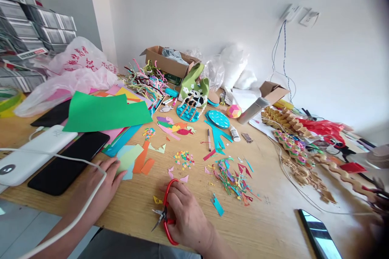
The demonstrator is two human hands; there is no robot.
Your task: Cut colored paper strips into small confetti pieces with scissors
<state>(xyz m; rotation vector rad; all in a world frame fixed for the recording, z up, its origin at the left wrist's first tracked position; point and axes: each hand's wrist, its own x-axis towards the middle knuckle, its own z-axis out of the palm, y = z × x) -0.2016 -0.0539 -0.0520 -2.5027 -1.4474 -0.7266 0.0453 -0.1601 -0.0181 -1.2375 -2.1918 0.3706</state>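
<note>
My right hand is closed around the red-handled scissors near the table's front edge. Their blades point left and stand slightly apart, with no paper between them. A small yellow scrap lies beside the blades. On the left, my left hand has its fingers and thumb at the corner of a light green sheet of paper, the corner between them. Pale blue paper lies beneath that sheet, and orange paper strips are just to the right.
A black phone and white power bank lie left, their cable crossing above my left forearm. Paper confetti, shredded scraps and paper fish cover the middle. Another phone lies at right, near another person's hand.
</note>
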